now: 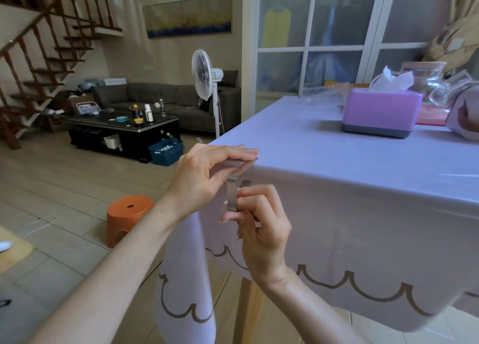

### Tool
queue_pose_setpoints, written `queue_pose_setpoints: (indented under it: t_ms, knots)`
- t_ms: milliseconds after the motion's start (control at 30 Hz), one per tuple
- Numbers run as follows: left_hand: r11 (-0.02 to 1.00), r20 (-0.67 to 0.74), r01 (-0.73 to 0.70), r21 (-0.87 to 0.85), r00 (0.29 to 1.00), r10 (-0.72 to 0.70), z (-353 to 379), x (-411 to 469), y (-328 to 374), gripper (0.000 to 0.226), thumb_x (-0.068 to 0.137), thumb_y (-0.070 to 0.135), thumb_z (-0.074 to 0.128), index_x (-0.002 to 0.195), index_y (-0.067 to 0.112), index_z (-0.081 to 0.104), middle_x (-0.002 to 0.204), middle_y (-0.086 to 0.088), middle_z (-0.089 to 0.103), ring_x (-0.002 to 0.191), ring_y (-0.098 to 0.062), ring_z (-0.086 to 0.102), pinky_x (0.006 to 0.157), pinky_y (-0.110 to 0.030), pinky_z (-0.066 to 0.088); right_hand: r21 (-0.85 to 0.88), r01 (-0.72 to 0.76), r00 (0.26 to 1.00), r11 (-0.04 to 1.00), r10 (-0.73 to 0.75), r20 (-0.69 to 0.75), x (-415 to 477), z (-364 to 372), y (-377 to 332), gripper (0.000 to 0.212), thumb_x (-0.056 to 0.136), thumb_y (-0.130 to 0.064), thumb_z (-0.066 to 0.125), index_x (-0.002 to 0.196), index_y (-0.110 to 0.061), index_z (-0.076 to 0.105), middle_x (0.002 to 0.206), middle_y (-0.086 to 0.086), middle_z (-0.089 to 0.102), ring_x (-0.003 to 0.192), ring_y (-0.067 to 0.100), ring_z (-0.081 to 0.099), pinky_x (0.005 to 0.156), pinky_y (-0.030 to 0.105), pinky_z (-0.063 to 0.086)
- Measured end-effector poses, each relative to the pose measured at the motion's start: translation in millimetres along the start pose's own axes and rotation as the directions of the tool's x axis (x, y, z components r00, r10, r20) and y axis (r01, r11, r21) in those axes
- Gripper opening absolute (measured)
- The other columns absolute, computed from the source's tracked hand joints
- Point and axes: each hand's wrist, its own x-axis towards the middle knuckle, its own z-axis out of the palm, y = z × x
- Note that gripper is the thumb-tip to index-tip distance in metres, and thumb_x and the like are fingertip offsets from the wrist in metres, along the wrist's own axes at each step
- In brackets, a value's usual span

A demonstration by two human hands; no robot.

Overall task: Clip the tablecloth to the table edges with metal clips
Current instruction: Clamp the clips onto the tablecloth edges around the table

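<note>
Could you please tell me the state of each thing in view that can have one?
tablecloth: spread flat, its sides hanging down.
metal clip: held by both hands at the tablecloth's near corner.
left hand: grips the clip's top arm.
right hand: pinches the clip's lower end.
tissue box: upright, a tissue sticking out.
fan: standing; running or not, cannot tell.

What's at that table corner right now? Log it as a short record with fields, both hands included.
left hand: pinches the top arm of the metal clip
right hand: pinches the clip's lower leg
clip position: at the table's near corner, top arm over the tablecloth; seemingly not fully pushed on
on the table: purple tissue box, glass jug
on the floor: orange stool
</note>
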Motion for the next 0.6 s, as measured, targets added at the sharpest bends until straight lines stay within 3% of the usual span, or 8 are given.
queue_pose_setpoints:
  t_ms: [133, 233, 300, 400, 467, 533, 600]
  knots:
    - [0.998, 0.11, 0.014, -0.064, 0.994, -0.007, -10, 0, 4, 0.038, 0.094, 0.03, 0.038, 0.116, 0.016, 0.066, 0.122, 0.003, 0.064, 0.123, -0.013, 0.053, 0.102, -0.052, 0.038, 0.03, -0.038, 0.999, 0.999, 0.039, -0.023, 5, 0, 4, 0.013, 0.082, 0.001, 0.06, 0.08, -0.01, 0.052, 0.088, 0.005, 0.05, 0.067, 0.008, 0.052, 0.06, 0.003, 0.046]
    - [0.998, 0.143, 0.0, 0.057, 0.99, -0.008, -13, 0, 9, 0.06, 0.088, 0.063, 0.035, 0.116, 0.019, 0.064, 0.124, 0.011, 0.062, 0.123, -0.002, 0.05, 0.104, -0.044, 0.036, -0.018, -0.048, 0.998, 0.999, 0.047, -0.036, 5, -1, 5, 0.014, 0.087, -0.016, 0.064, 0.079, -0.013, 0.053, 0.09, -0.002, 0.054, 0.068, 0.008, 0.054, 0.057, 0.011, 0.048]
    - [0.991, 0.139, -0.032, 0.133, 0.99, 0.013, -13, 1, 10, 0.059, 0.083, 0.069, 0.039, 0.115, 0.026, 0.063, 0.124, 0.017, 0.06, 0.123, 0.002, 0.048, 0.105, -0.042, 0.033, -0.038, -0.085, 0.996, 0.996, 0.084, -0.029, 3, -2, 0, 0.013, 0.086, -0.018, 0.066, 0.081, -0.015, 0.054, 0.092, -0.002, 0.059, 0.069, 0.008, 0.057, 0.055, 0.018, 0.048]
    - [0.988, 0.146, -0.041, 0.148, 0.989, 0.019, -14, 1, 10, 0.058, 0.08, 0.07, 0.043, 0.115, 0.027, 0.061, 0.124, 0.02, 0.059, 0.122, 0.004, 0.048, 0.105, -0.037, 0.033, -0.169, -0.089, 0.996, 0.982, 0.084, -0.036, 3, -8, -15, 0.024, 0.08, -0.012, 0.073, 0.096, -0.017, 0.056, 0.1, 0.0, 0.06, 0.069, 0.009, 0.057, 0.06, 0.014, 0.044]
    - [0.989, 0.144, -0.022, 0.143, 0.99, 0.001, -14, -1, 10, 0.062, 0.076, 0.072, 0.046, 0.114, 0.025, 0.06, 0.124, 0.022, 0.059, 0.121, 0.002, 0.049, 0.103, -0.037, 0.035, -0.338, 0.018, 0.999, 0.941, -0.033, -0.04, 9, -16, -28, 0.033, 0.079, -0.015, 0.074, 0.105, -0.015, 0.053, 0.106, 0.0, 0.057, 0.079, 0.014, 0.058, 0.069, 0.016, 0.044]
    - [0.993, 0.124, 0.014, 0.119, 0.992, -0.029, -15, -1, 10, 0.068, 0.072, 0.074, 0.05, 0.113, 0.021, 0.057, 0.123, 0.019, 0.058, 0.117, -0.004, 0.052, 0.1, -0.039, 0.04, -0.538, 0.152, 0.987, 0.829, -0.157, 0.037, 23, -27, -36, 0.037, 0.081, -0.025, 0.072, 0.11, -0.015, 0.052, 0.111, 0.004, 0.06, 0.099, 0.018, 0.056, 0.087, 0.025, 0.041]
    - [0.997, 0.1, 0.011, 0.081, 0.995, -0.019, -14, -1, 9, 0.073, 0.069, 0.074, 0.054, 0.112, 0.015, 0.054, 0.119, 0.011, 0.054, 0.115, -0.009, 0.054, 0.096, -0.039, 0.045, -0.679, 0.197, 0.98, 0.708, -0.119, 0.16, 41, -37, -40, 0.046, 0.082, -0.043, 0.067, 0.116, -0.016, 0.052, 0.119, 0.008, 0.06, 0.116, 0.022, 0.051, 0.104, 0.039, 0.035]
